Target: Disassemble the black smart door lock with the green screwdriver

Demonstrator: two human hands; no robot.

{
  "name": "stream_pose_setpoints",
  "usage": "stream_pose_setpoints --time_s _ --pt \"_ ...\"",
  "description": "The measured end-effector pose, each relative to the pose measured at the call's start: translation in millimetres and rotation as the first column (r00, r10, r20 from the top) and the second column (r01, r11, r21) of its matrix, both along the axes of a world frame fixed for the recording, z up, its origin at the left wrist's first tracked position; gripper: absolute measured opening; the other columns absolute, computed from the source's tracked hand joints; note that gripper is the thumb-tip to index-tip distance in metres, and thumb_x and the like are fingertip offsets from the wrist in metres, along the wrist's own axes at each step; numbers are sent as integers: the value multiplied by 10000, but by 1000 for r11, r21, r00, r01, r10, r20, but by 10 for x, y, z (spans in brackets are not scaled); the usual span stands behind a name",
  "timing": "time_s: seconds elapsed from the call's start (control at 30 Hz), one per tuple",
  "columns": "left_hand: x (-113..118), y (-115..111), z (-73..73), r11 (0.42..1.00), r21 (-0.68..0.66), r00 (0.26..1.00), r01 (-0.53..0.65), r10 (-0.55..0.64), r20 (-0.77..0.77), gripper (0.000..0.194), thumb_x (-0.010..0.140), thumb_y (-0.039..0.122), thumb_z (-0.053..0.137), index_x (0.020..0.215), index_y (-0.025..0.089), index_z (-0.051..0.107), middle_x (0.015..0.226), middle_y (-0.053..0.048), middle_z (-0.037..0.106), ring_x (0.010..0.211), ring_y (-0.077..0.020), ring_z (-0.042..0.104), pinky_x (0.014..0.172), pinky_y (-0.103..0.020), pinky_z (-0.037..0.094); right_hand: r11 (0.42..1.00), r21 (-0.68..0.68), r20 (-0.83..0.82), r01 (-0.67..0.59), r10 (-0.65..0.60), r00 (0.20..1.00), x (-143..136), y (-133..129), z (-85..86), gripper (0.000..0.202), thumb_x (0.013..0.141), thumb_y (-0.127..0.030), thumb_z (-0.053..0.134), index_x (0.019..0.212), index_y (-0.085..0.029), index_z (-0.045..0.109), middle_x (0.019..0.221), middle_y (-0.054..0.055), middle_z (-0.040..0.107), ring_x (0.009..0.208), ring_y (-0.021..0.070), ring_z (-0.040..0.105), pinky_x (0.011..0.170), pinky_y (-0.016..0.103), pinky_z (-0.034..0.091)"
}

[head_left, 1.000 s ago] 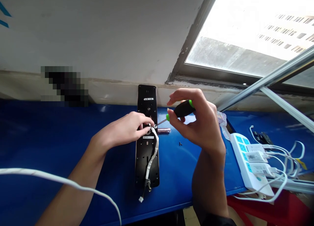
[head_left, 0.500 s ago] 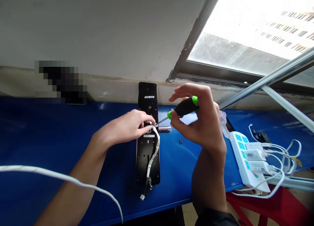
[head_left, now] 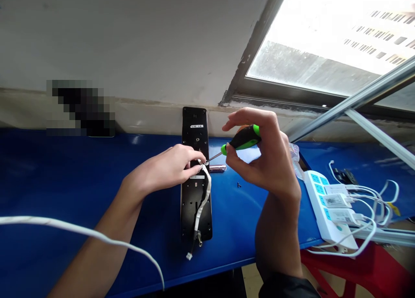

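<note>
A long black panel with small holes and labels lies upright in view on the blue table. My left hand is closed at its middle, thumb and fingers pinching the upper end of a white wrapped cable. That cable runs down the panel to a small white connector. In my right hand is a black and green screwdriver, its shaft pointing down-left. The tip meets the panel's right edge beside my left fingertips; what it touches there is too small to tell.
Small dark screws and a reddish tube lie right of the panel. A white power strip with plugs and cables is farther right. A white cable crosses my left forearm. A red stool stands below.
The screwdriver's handle has turned slightly in my right hand. My left hand keeps its pinch, and the view has shifted a little.
</note>
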State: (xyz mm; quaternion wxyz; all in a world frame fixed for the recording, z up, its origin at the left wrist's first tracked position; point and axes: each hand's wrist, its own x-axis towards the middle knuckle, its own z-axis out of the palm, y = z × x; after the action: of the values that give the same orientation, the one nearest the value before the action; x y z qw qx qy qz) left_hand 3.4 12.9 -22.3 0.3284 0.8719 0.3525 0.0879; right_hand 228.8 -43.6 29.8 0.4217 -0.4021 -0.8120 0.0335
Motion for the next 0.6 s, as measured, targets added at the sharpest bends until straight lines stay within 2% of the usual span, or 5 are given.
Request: stream_pose_setpoints --time_s 0.07,0.2,0.27,0.47,0.6 --pt "3 -6 4 1000 -4 1000 -1 1 -4 317 1008 418 540 1210 269 735 1067 -40 743 858 -196 677 730 -285 491 1000 -2 3 -5 5 1000 -4 -3 1 561 840 -88 685 1314 -350 536 1147 25 706 834 199 723 749 375 659" --pt "4 -37 41 1000 -4 1000 -6 6 -8 327 1011 408 539 1229 261 732 1086 -42 749 868 -194 680 720 -281 483 999 19 -23 27 -26 999 5 17 -25 435 871 -137 731 1234 -330 589 1013 7 713 686 161 689 585 330 619" --pt "6 -47 59 1000 -2 1000 -9 9 -9 333 1010 411 541 1231 253 732 1082 -45 750 861 -194 680 705 -279 479 999 21 -29 33 -32 999 13 21 -35 418 879 -123 709 1222 -332 595 1019 5 713 690 160 684 600 335 620" --pt "21 -46 64 1000 13 1000 -1 1 -22 322 1013 414 536 1217 262 733 1035 -29 753 823 -183 670 690 -277 467 999 -23 -35 -29 28 999 0 -8 -18 551 833 -77 669 1304 -335 543 1135 27 686 864 205 710 795 397 644" --pt "21 -66 62 1000 16 999 -8 9 -34 322 1012 414 537 1227 270 729 1056 -21 759 839 -183 682 699 -275 470 1000 4 -3 29 -29 1000 -6 -13 -4 403 878 -151 731 1216 -310 582 1035 13 690 704 153 653 628 346 607"
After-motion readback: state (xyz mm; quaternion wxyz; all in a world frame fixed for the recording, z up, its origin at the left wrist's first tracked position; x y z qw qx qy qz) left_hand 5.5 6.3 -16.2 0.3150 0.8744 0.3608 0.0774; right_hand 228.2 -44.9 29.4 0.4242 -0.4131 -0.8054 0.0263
